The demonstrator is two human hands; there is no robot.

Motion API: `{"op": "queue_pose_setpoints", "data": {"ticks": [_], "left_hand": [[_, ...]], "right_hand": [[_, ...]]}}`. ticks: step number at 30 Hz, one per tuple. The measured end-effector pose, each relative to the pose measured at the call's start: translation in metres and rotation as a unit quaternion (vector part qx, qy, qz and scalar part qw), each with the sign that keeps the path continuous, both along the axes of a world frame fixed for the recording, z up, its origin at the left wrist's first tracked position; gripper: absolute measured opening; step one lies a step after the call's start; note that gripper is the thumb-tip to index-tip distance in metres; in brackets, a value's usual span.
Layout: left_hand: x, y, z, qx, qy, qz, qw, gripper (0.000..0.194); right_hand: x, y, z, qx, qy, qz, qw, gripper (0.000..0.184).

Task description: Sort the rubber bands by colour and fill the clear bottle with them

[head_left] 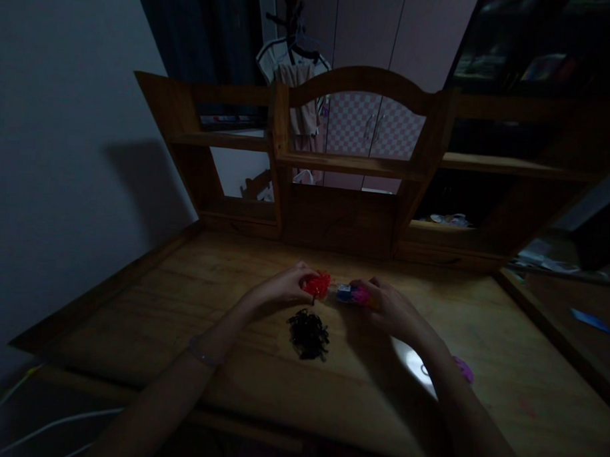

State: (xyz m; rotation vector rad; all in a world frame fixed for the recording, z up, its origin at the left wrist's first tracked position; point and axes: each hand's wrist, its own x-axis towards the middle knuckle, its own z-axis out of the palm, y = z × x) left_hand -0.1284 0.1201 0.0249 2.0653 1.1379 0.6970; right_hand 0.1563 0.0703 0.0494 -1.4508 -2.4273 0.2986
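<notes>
My left hand [293,283] has its fingers closed on a bunch of red elastic bands [319,285], just above the desk top. Facing it from the right, my right hand [385,304] grips a small clear case [345,293]. Dark blue, pink and orange contents show in this case, and its left end points at the red bunch. Nearer to me lies a loose pile of black elastic bands [308,334], which neither hand touches. The fingertips of my right hand are partly hidden, and the dim light blurs fine detail.
The wooden desk [222,299] carries a shelf unit [347,164] along its back. A bright light patch and a purple object [463,369] lie beside my right forearm. Further right is a blue flat item [590,320]. A white cable [52,425] hangs at the lower left.
</notes>
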Motion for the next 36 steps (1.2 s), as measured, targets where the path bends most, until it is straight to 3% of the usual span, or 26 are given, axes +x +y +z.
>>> {"op": "queue_pose_setpoints", "data": {"ticks": [7,19,28,32,36], "left_hand": [[0.007,0.006,-0.012,-0.033,-0.073,0.011,0.997,0.024],[0.004,0.009,-0.004,-0.173,-0.198,0.021,0.965,0.026],[0.004,-0.013,0.026,-0.202,-0.272,-0.019,0.941,0.046],[-0.001,-0.023,0.039,-0.228,-0.251,-0.032,0.94,0.048],[-0.005,-0.024,0.041,-0.245,-0.212,-0.025,0.946,0.049]], "right_hand": [[-0.016,-0.001,-0.01,0.02,0.02,0.001,1.0,0.063],[-0.033,-0.003,-0.018,0.042,0.067,-0.015,0.997,0.062],[-0.032,-0.004,-0.01,0.079,0.124,-0.036,0.988,0.052],[-0.031,-0.004,-0.01,0.084,0.138,-0.039,0.986,0.05],[-0.031,-0.006,-0.01,0.075,0.148,-0.044,0.985,0.049]]}}
